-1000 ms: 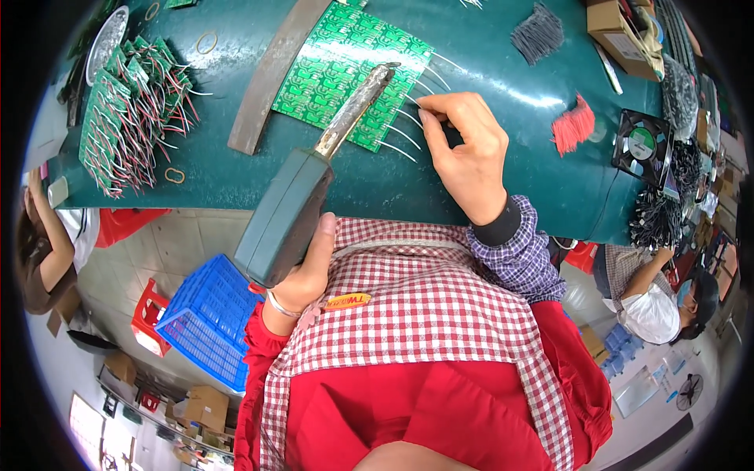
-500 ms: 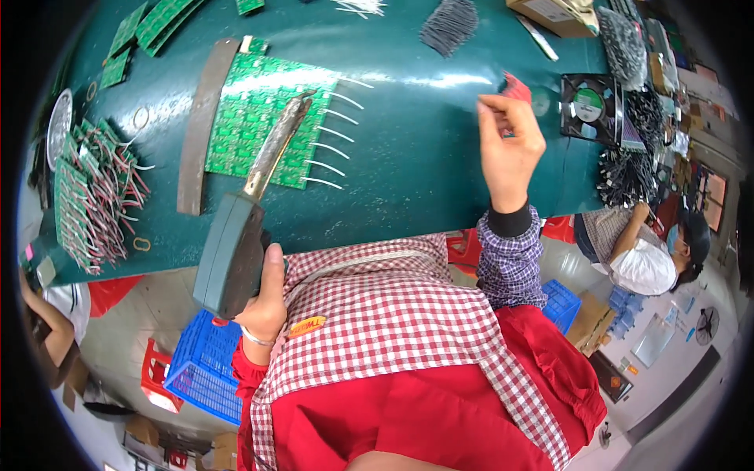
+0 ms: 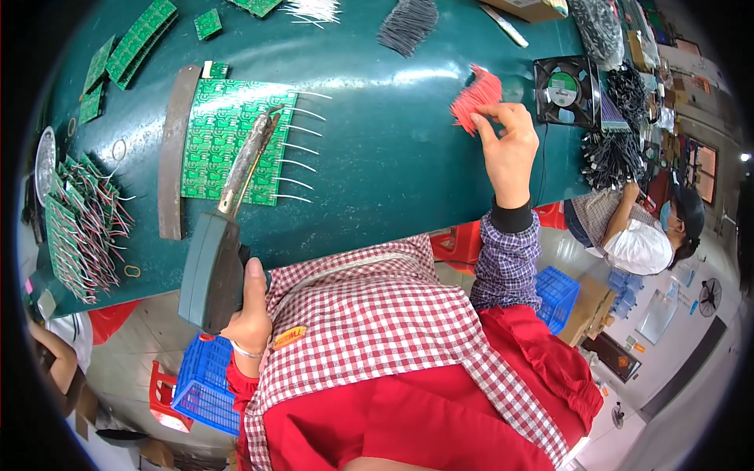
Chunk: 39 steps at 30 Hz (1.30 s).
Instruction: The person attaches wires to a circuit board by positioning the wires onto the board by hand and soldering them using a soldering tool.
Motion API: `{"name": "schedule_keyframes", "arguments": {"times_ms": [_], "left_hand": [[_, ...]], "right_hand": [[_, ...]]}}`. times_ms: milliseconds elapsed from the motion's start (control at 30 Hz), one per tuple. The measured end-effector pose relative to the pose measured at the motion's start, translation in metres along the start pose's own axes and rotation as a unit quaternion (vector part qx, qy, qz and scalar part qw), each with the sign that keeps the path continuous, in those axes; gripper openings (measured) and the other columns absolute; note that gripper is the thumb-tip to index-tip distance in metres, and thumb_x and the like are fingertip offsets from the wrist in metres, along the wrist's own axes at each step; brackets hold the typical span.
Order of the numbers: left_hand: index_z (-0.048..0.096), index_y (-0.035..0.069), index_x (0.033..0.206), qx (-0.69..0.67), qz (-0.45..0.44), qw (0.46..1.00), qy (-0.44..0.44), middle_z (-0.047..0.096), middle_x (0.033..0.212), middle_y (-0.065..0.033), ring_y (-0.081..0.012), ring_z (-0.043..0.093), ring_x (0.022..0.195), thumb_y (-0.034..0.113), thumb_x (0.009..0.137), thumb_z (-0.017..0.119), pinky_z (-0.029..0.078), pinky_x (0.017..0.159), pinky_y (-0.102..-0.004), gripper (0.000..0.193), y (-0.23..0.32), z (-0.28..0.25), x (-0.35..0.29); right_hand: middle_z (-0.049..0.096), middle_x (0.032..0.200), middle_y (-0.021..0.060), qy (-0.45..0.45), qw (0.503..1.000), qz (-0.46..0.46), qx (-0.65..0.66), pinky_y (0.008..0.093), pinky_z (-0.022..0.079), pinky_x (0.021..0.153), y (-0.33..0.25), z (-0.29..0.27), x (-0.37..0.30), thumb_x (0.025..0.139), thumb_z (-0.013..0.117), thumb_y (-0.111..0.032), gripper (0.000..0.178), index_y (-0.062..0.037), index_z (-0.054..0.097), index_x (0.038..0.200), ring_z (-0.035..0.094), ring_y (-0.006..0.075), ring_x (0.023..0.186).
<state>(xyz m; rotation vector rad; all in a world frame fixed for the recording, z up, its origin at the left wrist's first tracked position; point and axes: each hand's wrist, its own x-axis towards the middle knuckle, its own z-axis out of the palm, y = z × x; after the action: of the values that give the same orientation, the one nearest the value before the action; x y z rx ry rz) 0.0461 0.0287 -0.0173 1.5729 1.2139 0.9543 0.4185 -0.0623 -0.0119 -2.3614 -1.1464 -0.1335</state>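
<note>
My left hand (image 3: 250, 314) grips the soldering gun (image 3: 210, 271) by its dark green body. The long metal barrel slants up over the green circuit board panel (image 3: 228, 141), its tip above the panel's right part. Several white wires (image 3: 302, 147) stick out in a row from the panel's right edge. On the right, my right hand (image 3: 512, 149) has thumb and forefinger pinched at the near end of a pile of red wires (image 3: 477, 93). The fingertips seem closed on a red wire there, though the fingers partly cover it.
A curved brown bar (image 3: 174, 157) lies along the panel's left edge. Wired boards (image 3: 86, 228) are heaped at far left. Black wires (image 3: 407, 27) and white wires (image 3: 312, 9) lie at the back. A black fan (image 3: 563, 90) stands at right, and a co-worker (image 3: 636, 235) is beyond it.
My right hand has moved rightward over the table to the near end of the red wires, which now show more fully. The view has shifted; the soldering gun stays over the panel.
</note>
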Motion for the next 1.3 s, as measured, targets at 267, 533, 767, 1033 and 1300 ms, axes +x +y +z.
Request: {"name": "schedule_keyframes", "arguments": {"times_ms": [267, 533, 767, 1033, 1300], "left_hand": [[0.064, -0.007, 0.120, 0.007, 0.012, 1.000, -0.006, 0.069, 0.101, -0.0151, -0.0110, 0.053, 0.057, -0.010, 0.086, 0.066, 0.041, 0.050, -0.0260, 0.034, 0.002, 0.006, 0.001], [0.062, -0.007, 0.122, 0.010, 0.021, 1.000, -0.010, 0.069, 0.104, -0.0165, -0.0119, 0.055, 0.058, -0.010, 0.085, 0.066, 0.042, 0.050, -0.0263, 0.037, -0.002, 0.004, 0.002], [0.060, -0.007, 0.125, 0.023, 0.031, 0.999, -0.027, 0.069, 0.108, -0.0167, -0.0124, 0.057, 0.060, -0.011, 0.085, 0.067, 0.044, 0.051, -0.0259, 0.041, -0.002, 0.001, 0.003], [0.061, -0.007, 0.123, 0.003, 0.027, 1.000, -0.007, 0.069, 0.109, -0.0160, -0.0130, 0.060, 0.062, -0.012, 0.084, 0.068, 0.046, 0.052, -0.0269, 0.040, -0.003, 0.000, 0.005], [0.062, -0.006, 0.123, 0.011, 0.027, 1.000, -0.010, 0.066, 0.094, -0.0115, -0.0120, 0.058, 0.062, -0.012, 0.084, 0.068, 0.045, 0.053, -0.0262, 0.039, 0.003, -0.004, 0.007]], "right_hand": [[0.063, 0.087, 0.0105, -0.022, 1.000, -0.022, -0.003, 0.0400, 0.049, 0.074, 0.004, 0.003, 0.003, 0.080, 0.077, -0.004, 0.010, -0.0028, 0.069, 0.086, 0.061, 0.0302, 0.085], [0.063, 0.086, 0.0109, -0.027, 0.997, -0.059, -0.045, 0.0418, 0.049, 0.073, 0.004, 0.005, 0.003, 0.084, 0.071, -0.001, 0.010, -0.0033, 0.063, 0.089, 0.061, 0.0310, 0.084], [0.063, 0.087, 0.0132, -0.028, 0.996, -0.068, -0.039, 0.0424, 0.048, 0.075, 0.004, -0.003, 0.005, 0.086, 0.066, 0.000, 0.010, -0.0030, 0.066, 0.096, 0.061, 0.0318, 0.086], [0.061, 0.089, 0.0118, -0.045, 0.984, -0.136, -0.102, 0.0433, 0.047, 0.076, -0.019, -0.020, 0.028, 0.090, 0.064, -0.003, 0.005, -0.0040, 0.064, 0.094, 0.059, 0.0324, 0.087], [0.058, 0.076, 0.0037, -0.137, 0.881, -0.382, -0.245, 0.0388, 0.044, 0.067, -0.089, 0.000, 0.074, 0.074, 0.065, -0.008, 0.005, -0.0103, 0.064, 0.079, 0.061, 0.0239, 0.082]]}}
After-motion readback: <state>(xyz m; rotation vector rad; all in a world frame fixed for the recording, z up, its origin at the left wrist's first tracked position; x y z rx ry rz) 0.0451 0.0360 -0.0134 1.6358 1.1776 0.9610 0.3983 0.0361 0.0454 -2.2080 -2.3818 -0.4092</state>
